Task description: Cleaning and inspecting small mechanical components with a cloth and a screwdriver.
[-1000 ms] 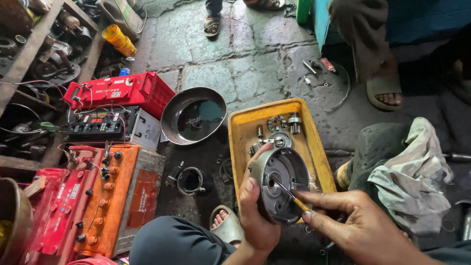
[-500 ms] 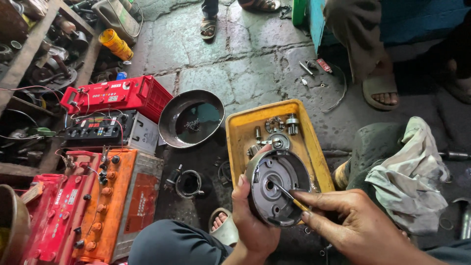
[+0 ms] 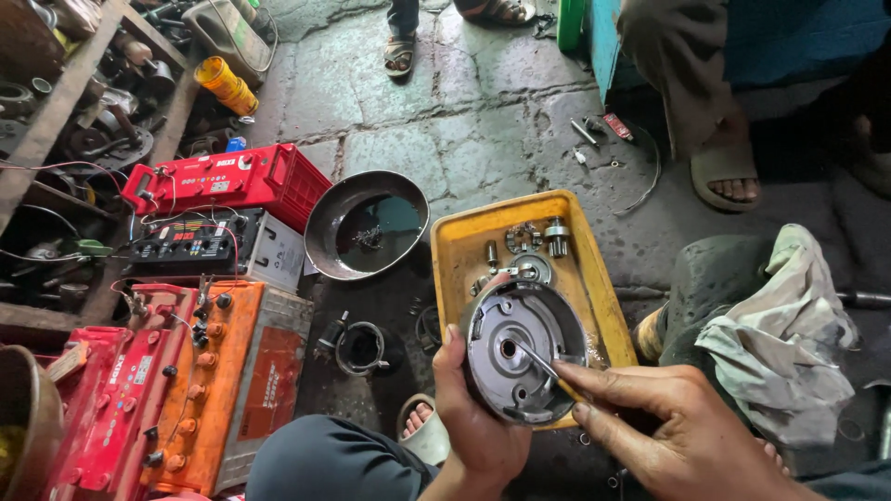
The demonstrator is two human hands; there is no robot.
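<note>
My left hand (image 3: 473, 408) grips a round grey metal drum (image 3: 522, 345) by its left rim, holding it tilted with its open face toward me. My right hand (image 3: 682, 431) pinches a thin tool with a yellow handle (image 3: 548, 368); its metal tip rests inside the drum near the centre hole. Both hands hover over the near end of a yellow tray (image 3: 469, 241) that holds several small gears and metal parts (image 3: 531, 243).
A dark metal bowl of oily liquid (image 3: 367, 223) sits left of the tray. Red, black and orange batteries (image 3: 218, 176) line the left side. A rag (image 3: 775, 320) lies over my right knee. Other people's sandalled feet (image 3: 726, 176) stand at the top.
The drum has turned slightly in my left hand, showing more of its inner face. The tool tip stays inside it. The view shifted a little.
</note>
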